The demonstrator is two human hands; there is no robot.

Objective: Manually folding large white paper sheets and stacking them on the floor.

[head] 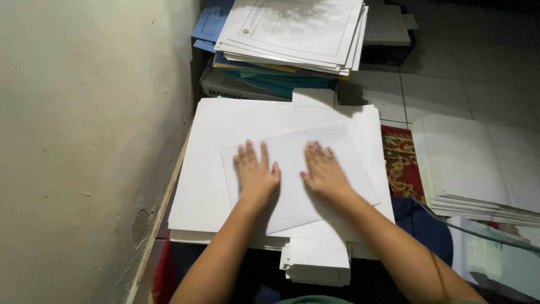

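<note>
under both sets of spread fingers, left hand (256, 175) and right hand (325, 173) flatten a white sheet (292, 149) — best pressed evenly, edges kept square to the paper stack (208, 169)

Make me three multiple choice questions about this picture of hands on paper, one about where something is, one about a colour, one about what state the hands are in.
1. Where does the stack of printed sheets lie?
A. beyond the white pile
B. on the person's lap
C. on the red patterned rug

2. What colour is the folded sheet under the hands?
A. blue
B. white
C. yellow

3. How are the left hand and right hand placed?
A. clenched in fists
B. lifted off the paper
C. flat, fingers spread

Key: 1 A, it sits at the frame's top, past the pile; 2 B, the sheet is plainly white; 3 C, both palms press down.
</note>
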